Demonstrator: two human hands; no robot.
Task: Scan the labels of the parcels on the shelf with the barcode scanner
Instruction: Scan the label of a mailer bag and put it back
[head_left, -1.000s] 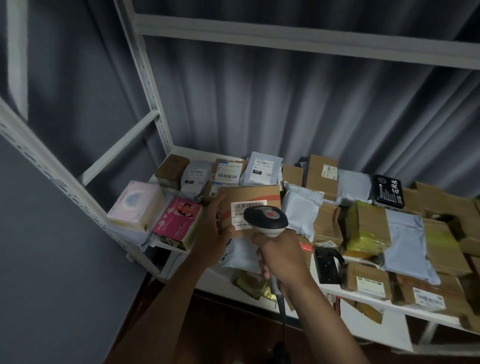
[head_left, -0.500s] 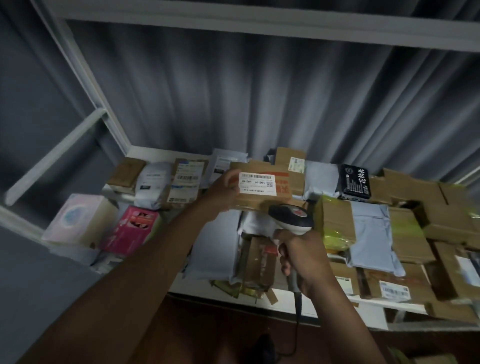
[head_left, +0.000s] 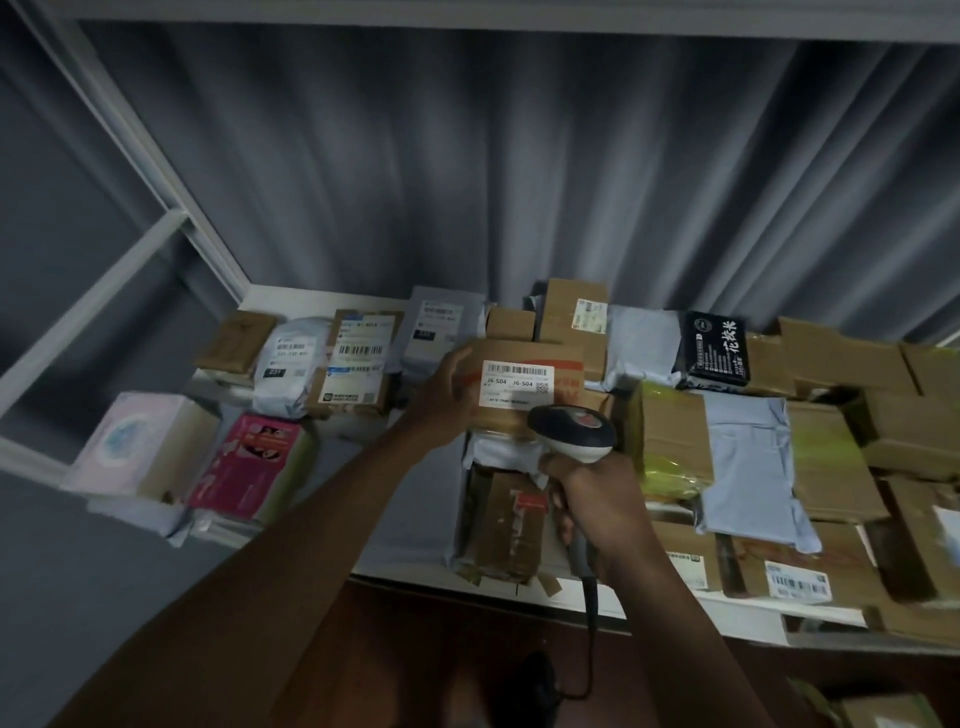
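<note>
My left hand (head_left: 445, 396) grips the left end of a brown cardboard parcel (head_left: 569, 379) with an orange band, held tilted above the shelf. Its white barcode label (head_left: 517, 383) faces me. My right hand (head_left: 597, 499) grips the handle of a black and white barcode scanner (head_left: 571, 432). The scanner's head sits just below the parcel's lower right corner. A black cable hangs from the handle. Many other parcels lie on the white shelf (head_left: 311, 297).
On the left lie grey mailer bags (head_left: 291, 364), a labelled box (head_left: 358, 358), a pink box (head_left: 249, 462) and a pale tissue pack (head_left: 124, 447). Brown boxes, a yellow-taped box (head_left: 670, 441), a blue-grey bag (head_left: 748, 457) and a black packet (head_left: 714, 351) crowd the right. White shelf posts rise at left.
My left hand lifted the parcel up and to the right, turning its label toward me. The scanner followed to the right beneath it. The view shifted right along the shelf.
</note>
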